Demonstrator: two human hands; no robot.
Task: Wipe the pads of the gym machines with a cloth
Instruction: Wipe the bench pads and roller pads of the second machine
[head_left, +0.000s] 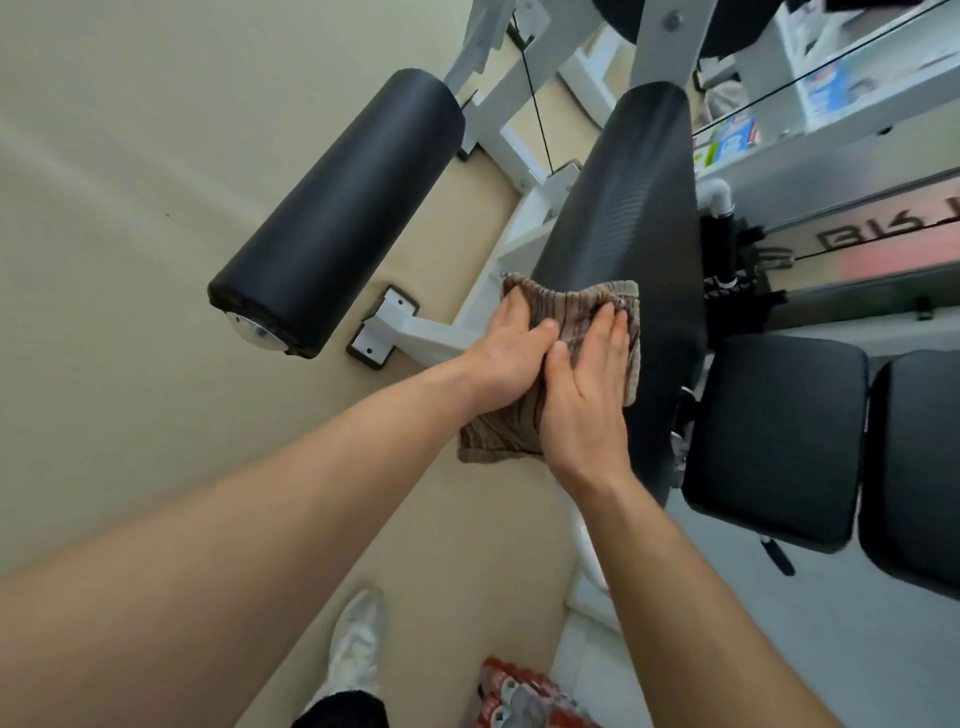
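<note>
A brown ribbed cloth (571, 312) lies draped over the near end of a long black roller pad (628, 208) at the centre. My left hand (506, 358) grips the cloth's left side, fingers curled over it. My right hand (587, 395) lies flat on the cloth with fingers together and presses it onto the pad. A second black roller pad (343, 213) with a metal end cap sits to the left, untouched. Two flat black seat pads (774, 441) lie at the right.
The machine's white steel frame (431, 332) and a black cable (535, 104) run between the rollers. Beige flooring (130, 260) spreads to the left. My white shoe (358, 639) and a red-and-white package (519, 696) are at the bottom. Shelves with boxes (831, 88) stand at top right.
</note>
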